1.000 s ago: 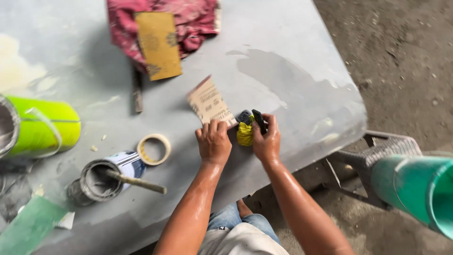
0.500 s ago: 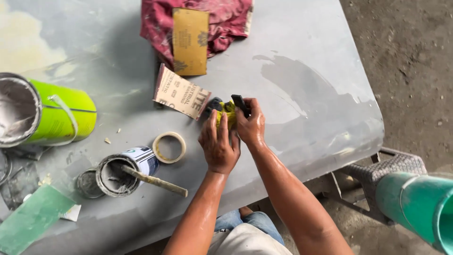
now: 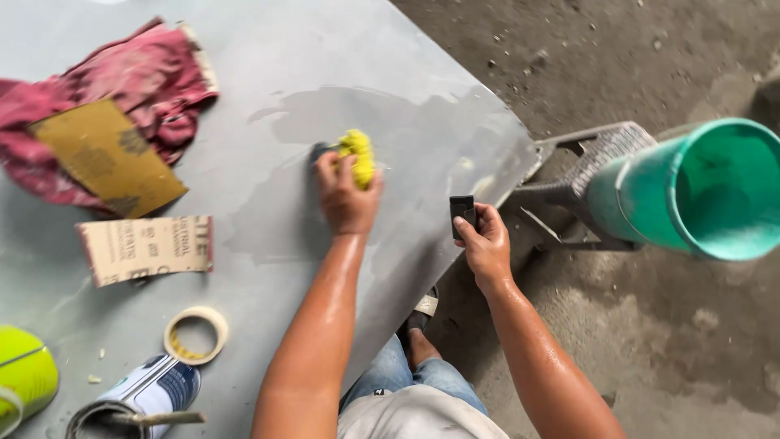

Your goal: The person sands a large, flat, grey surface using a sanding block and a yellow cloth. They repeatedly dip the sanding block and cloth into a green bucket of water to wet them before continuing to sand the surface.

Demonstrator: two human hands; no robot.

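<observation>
You are in a rough workshop, the kind where body panels get sanded and painted. The grey panel (image 3: 390,97) in front of you carries sheets of sandpaper (image 3: 146,248), a roll of masking tape (image 3: 196,334), an open paint can (image 3: 134,402) with a stirring stick, and a stained red rag (image 3: 138,81). Beneath you lies a bare, dusty concrete floor (image 3: 650,341), with a green bucket (image 3: 691,191) close by.

A grey panel (image 3: 268,73) fills the frame's left and centre. On it lie a red rag (image 3: 154,73) at upper left, a sandpaper sheet (image 3: 146,246) at left, a tape roll (image 3: 196,334) and an open tin (image 3: 138,402) at lower left.
</observation>
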